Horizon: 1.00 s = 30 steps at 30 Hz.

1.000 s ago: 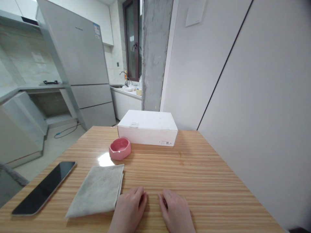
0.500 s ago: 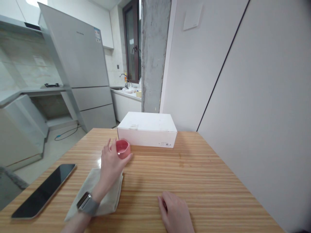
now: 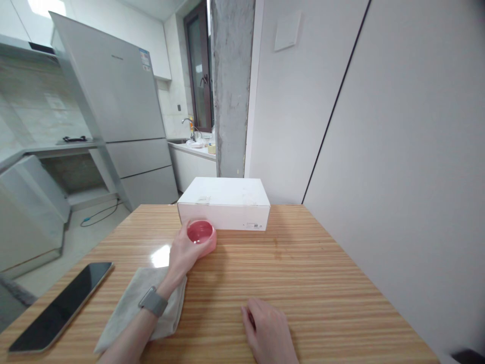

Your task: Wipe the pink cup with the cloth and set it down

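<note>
My left hand (image 3: 183,255) is wrapped round the near left side of a small pink bowl (image 3: 201,233), thumb along its near side; the other fingers are partly hidden behind it. The bowl stands upright just in front of a white box (image 3: 222,216), and I see nothing in it. Beneath my left forearm, which wears a grey-banded watch (image 3: 153,302), lies a folded pale cloth (image 3: 131,298). My right hand (image 3: 270,328) rests on the table nearer to me, its fingers curled in with nothing visible in them.
A large black phone (image 3: 62,306) lies on the wooden table (image 3: 322,288) at the left. Beyond the table stand a grey fridge (image 3: 113,96) and a sink counter with a tap (image 3: 188,121). A white wall (image 3: 397,151) rises at the right.
My left hand has closed round the pink bowl, which now sits further right relative to the box. My right hand stays curled in place. The view has shifted slightly.
</note>
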Tool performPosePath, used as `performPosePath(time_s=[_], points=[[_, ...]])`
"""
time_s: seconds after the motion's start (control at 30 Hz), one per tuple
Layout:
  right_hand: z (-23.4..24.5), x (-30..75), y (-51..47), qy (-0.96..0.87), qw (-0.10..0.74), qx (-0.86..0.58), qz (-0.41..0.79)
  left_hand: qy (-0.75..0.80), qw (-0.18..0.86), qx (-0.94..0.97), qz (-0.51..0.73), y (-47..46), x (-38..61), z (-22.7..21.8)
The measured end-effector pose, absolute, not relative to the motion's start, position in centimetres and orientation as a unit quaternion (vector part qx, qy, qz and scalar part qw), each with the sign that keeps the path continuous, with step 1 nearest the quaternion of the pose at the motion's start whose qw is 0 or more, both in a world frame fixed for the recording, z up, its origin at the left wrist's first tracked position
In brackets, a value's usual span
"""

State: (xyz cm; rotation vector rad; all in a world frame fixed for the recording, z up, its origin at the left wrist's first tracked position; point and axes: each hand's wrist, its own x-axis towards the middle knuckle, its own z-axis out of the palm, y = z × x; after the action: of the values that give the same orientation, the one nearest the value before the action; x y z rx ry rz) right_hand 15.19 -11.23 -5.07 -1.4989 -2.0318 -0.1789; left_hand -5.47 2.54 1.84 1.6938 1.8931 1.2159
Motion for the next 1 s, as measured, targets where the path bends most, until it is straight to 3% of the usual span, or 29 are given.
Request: performPosePath(time_s=[0.17,0.5,1.0], points=[[-5.3,15.2,-11.3,-0.767,0.291,-0.567,-0.07,0.525,0.314,0.632,0.476,1.9,1.6,1.9],[-6.1,15.5,-11.0,-0.776,0.262,-0.571,-0.064,0.399,0.379,0.708,0.442,-0.1,13.2,0.9],[-5.3,15.4,-11.2,-0.754,0.242,-0.609,0.047,0.43,0.322,0.741,0.402,1.5,17.5,-0.2]])
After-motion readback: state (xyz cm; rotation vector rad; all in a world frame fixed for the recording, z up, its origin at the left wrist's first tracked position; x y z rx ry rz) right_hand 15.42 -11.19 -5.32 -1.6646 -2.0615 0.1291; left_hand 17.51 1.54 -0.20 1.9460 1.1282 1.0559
